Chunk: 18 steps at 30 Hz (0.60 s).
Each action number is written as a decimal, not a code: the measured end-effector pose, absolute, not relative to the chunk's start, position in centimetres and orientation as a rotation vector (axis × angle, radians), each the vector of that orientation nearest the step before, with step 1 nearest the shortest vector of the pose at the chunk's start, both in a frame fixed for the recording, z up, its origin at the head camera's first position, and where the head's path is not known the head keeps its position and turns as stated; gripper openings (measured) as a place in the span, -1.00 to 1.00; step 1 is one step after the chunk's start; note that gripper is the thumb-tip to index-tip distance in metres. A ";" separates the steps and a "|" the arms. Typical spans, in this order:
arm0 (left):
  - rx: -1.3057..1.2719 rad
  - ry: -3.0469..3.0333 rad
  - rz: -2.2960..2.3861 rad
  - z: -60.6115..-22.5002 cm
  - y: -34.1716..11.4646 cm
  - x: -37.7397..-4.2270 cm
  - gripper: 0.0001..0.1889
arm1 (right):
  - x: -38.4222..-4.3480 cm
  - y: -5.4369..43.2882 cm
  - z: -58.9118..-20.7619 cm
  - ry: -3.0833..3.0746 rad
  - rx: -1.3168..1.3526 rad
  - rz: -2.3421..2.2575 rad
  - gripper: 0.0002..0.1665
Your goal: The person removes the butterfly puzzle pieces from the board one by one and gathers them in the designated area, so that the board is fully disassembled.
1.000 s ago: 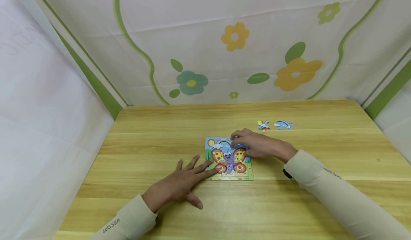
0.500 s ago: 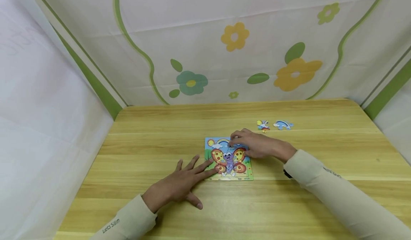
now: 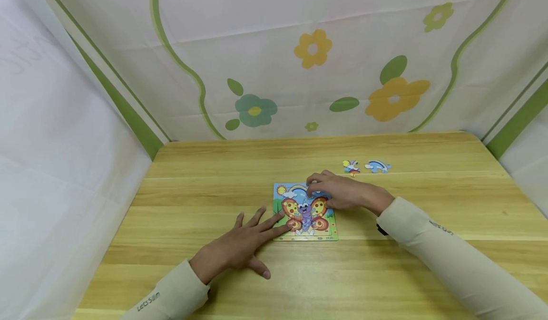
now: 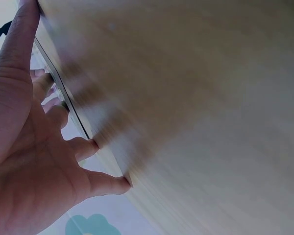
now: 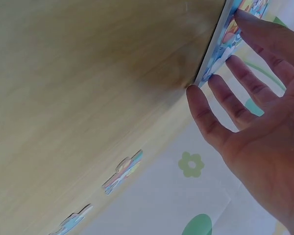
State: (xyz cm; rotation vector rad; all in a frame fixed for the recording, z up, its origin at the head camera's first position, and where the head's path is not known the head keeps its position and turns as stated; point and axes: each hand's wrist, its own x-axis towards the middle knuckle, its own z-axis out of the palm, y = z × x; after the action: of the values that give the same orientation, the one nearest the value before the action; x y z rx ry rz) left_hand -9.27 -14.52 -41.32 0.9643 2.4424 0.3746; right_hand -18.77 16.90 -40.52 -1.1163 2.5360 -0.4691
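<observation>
A jigsaw board (image 3: 300,238) with a smiling butterfly picture lies flat near the middle of the table. My left hand (image 3: 239,245) reaches in from the left, fingers straight and spread; two fingertips rest on the board's left part. In the left wrist view the outer fingertips (image 4: 121,184) touch the wood. My right hand (image 3: 342,192) arches over the upper right corner, covering part of the picture. The right wrist view shows its spread, slightly bent fingers (image 5: 242,81) with tips on the board's surface, and the little finger at its edge.
Two loose jigsaw pieces lie behind the board to the right: a multicoloured one (image 3: 351,168) and a blue rainbow one (image 3: 377,166). White cloth walls (image 3: 274,72) with printed flowers enclose the wooden table (image 3: 192,168) at the back and sides.
Fingers of my right hand have shifted slightly over the upper right part of the board. My left hand and the two loose pieces have stayed in place.
</observation>
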 end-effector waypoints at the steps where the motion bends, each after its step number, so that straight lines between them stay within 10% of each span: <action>1: 0.964 2.442 0.376 -41.3 -14.5 -9.3 0.14 | -18.8 16.9 -40.5 2.538 -1.119 -0.465 -0.54; 18: 0.966 2.437 0.393 -41.2 -14.4 -9.2 0.14 | -18.7 17.3 -40.8 2.566 -1.157 -0.491 -0.53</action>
State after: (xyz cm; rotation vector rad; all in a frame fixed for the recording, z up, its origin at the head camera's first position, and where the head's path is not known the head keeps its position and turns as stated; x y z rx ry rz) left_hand -9.25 -14.45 -41.21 0.9662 2.4371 0.3929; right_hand -18.74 17.31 -40.83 -1.1571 2.5657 -0.4914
